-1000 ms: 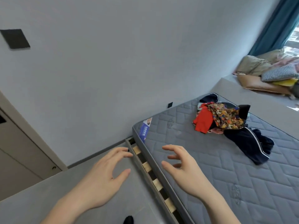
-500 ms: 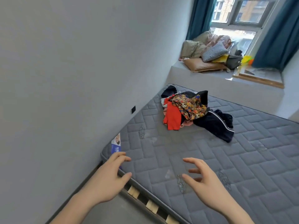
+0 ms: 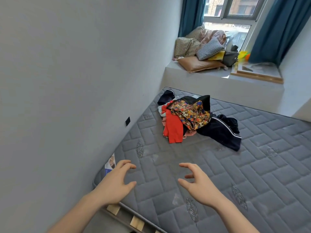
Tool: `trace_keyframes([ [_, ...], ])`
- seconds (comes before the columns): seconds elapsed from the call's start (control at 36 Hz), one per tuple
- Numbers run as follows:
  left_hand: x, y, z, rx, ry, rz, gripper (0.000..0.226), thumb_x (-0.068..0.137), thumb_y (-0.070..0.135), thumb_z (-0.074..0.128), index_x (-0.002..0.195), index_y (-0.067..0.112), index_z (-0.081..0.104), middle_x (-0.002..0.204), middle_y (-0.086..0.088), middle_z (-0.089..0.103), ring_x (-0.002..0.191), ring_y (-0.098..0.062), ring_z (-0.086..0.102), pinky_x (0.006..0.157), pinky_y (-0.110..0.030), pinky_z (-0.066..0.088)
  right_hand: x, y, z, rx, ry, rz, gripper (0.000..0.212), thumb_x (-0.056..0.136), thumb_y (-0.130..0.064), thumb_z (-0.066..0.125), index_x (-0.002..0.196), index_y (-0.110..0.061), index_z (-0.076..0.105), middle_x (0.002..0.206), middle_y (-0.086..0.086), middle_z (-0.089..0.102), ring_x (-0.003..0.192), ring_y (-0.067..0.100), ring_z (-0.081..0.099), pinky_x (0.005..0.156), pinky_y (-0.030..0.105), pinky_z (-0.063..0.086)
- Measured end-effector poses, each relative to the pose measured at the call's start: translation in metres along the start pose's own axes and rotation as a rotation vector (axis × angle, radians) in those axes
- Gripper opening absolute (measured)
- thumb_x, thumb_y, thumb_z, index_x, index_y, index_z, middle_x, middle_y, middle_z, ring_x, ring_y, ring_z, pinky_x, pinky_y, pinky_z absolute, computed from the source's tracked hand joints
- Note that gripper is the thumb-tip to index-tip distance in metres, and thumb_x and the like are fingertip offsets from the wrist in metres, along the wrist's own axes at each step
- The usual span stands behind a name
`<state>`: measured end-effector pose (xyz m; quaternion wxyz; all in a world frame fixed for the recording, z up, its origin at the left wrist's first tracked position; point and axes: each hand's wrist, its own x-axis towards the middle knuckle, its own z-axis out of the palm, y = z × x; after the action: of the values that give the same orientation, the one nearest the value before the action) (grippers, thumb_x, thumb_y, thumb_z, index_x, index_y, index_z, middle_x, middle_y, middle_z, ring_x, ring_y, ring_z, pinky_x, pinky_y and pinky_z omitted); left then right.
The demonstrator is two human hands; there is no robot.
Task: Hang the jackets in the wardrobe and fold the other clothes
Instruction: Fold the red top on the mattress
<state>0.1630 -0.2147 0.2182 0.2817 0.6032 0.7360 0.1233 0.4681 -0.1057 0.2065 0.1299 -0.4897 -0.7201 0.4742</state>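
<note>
Meanwhile, both bare hands hover empty above the near corner of a grey quilted mattress point(image 3: 252, 165), palms down. The left hand point(image 3: 116, 184) has its fingers spread and loosely curved, thumb apart, holding nothing; the right hand point(image 3: 200, 184) mirrors it just beside, fingers wide and bent at the knuckles, also holding nothing. Neither hand plainly touches the mattress.

Well beyond the fingertips of both hands lies the pile of clothes point(image 3: 190, 118), heaped on the mattress near the wall. Within it, a red garment point(image 3: 174, 130) lies on the side nearer the left hand, a multicoloured patterned garment point(image 3: 190, 113) sits on top, and a dark navy jacket with a white stripe point(image 3: 222, 132) trails out toward the right hand's side.

Beneath the left wrist, wooden bed slats point(image 3: 136, 223) show past the mattress edge. A blue and white label point(image 3: 110, 163) sits on the mattress side just left of the left hand. Far ahead of the hands, past the clothes, a window ledge point(image 3: 218, 81) holds cushions and bedding point(image 3: 200, 47), framed by teal curtains point(image 3: 276, 29).
</note>
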Motion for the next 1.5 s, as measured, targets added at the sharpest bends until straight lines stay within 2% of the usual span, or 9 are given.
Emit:
trace_keyframes([
  [0.31, 0.173, -0.078, -0.007, 0.083, -0.266, 0.073, 0.061, 0.087, 0.052, 0.058, 0.142, 0.029, 0.044, 0.150, 0.014, 0.031, 0.128, -0.010, 0.050, 0.108, -0.027, 0.038, 0.142, 0.019, 0.035, -0.015, 0.065, 0.252, 0.066, 0.096, -0.032, 0.065, 0.153, -0.040, 0.032, 0.140, -0.018, 0.038, 0.113, 0.000, 0.056, 0.080, 0.011, 0.044],
  [0.53, 0.311, -0.159, 0.044, 0.113, -0.469, -0.090, 0.059, 0.091, 0.039, 0.064, 0.145, 0.022, 0.045, 0.151, 0.001, 0.034, 0.130, -0.020, 0.052, 0.104, -0.025, 0.039, 0.248, 0.083, 0.079, -0.125, 0.020, 0.447, 0.068, 0.092, -0.025, 0.064, 0.153, -0.028, 0.033, 0.140, -0.004, 0.040, 0.098, 0.011, 0.061, 0.089, 0.025, 0.047],
  [0.64, 0.377, -0.206, 0.093, 0.229, -0.503, -0.155, 0.061, 0.090, 0.037, 0.062, 0.144, 0.017, 0.041, 0.152, -0.005, 0.031, 0.132, -0.030, 0.048, 0.107, -0.033, 0.041, 0.305, 0.138, 0.094, -0.191, 0.024, 0.506, 0.073, 0.093, -0.027, 0.063, 0.155, -0.028, 0.026, 0.153, -0.001, 0.035, 0.115, 0.017, 0.058, 0.099, 0.031, 0.047],
  [0.75, 0.435, -0.254, 0.141, 0.473, -0.521, -0.206, 0.072, 0.087, 0.034, 0.067, 0.146, 0.012, 0.032, 0.163, -0.010, 0.010, 0.140, -0.037, 0.035, 0.108, -0.046, 0.044, 0.368, 0.192, 0.108, -0.238, 0.084, 0.517, 0.078, 0.093, -0.031, 0.065, 0.157, -0.028, 0.020, 0.156, -0.002, 0.031, 0.104, 0.012, 0.058, 0.088, 0.028, 0.048],
  [0.86, 0.490, -0.280, 0.178, 0.505, -0.495, -0.258, 0.113, 0.083, 0.047, 0.079, 0.162, 0.020, 0.003, 0.169, -0.004, -0.013, 0.152, -0.043, 0.013, 0.113, -0.055, 0.040, 0.421, 0.235, 0.121, -0.264, 0.144, 0.509, 0.081, 0.094, -0.035, 0.065, 0.159, -0.028, 0.015, 0.159, -0.002, 0.027, 0.105, 0.013, 0.057, 0.083, 0.028, 0.046],
  [1.03, 0.512, -0.310, 0.251, 0.544, -0.487, -0.273, 0.142, 0.072, 0.055, 0.085, 0.158, 0.028, -0.025, 0.166, -0.002, -0.030, 0.153, -0.047, -0.002, 0.109, -0.054, 0.045, 0.496, 0.270, 0.119, -0.256, 0.271, 0.486, 0.090, 0.094, -0.037, 0.067, 0.161, -0.018, 0.010, 0.164, 0.006, 0.020, 0.138, 0.026, 0.044, 0.105, 0.035, 0.040],
  [1.17, 0.522, -0.323, 0.271, 0.537, -0.474, -0.292, 0.151, 0.066, 0.053, 0.090, 0.155, 0.031, -0.030, 0.162, 0.002, -0.038, 0.152, -0.049, -0.006, 0.107, -0.056, 0.046, 0.559, 0.286, 0.111, -0.191, 0.404, 0.506, 0.098, 0.091, -0.032, 0.073, 0.161, -0.009, 0.008, 0.165, 0.014, 0.017, 0.150, 0.029, 0.027, 0.116, 0.041, 0.031],
  [1.42, 0.532, -0.332, 0.284, 0.547, -0.464, -0.296, 0.162, 0.057, 0.056, 0.094, 0.150, 0.032, -0.037, 0.157, 0.006, -0.046, 0.151, -0.052, -0.009, 0.103, -0.056, 0.049, 0.635, 0.299, 0.095, 0.015, 0.529, 0.565, 0.102, 0.084, -0.035, 0.080, 0.158, -0.003, 0.017, 0.158, 0.014, 0.037, 0.144, 0.035, 0.039, 0.118, 0.046, 0.035],
  [1.5, 0.531, -0.335, 0.286, 0.533, -0.451, -0.290, 0.163, 0.056, 0.056, 0.094, 0.150, 0.032, -0.038, 0.156, 0.006, -0.046, 0.151, -0.053, -0.009, 0.103, -0.059, 0.048, 0.640, 0.297, 0.098, 0.056, 0.631, 0.626, 0.073, 0.088, -0.030, 0.075, 0.149, -0.005, 0.042, 0.143, 0.014, 0.056, 0.131, 0.036, 0.053, 0.109, 0.044, 0.044],
])
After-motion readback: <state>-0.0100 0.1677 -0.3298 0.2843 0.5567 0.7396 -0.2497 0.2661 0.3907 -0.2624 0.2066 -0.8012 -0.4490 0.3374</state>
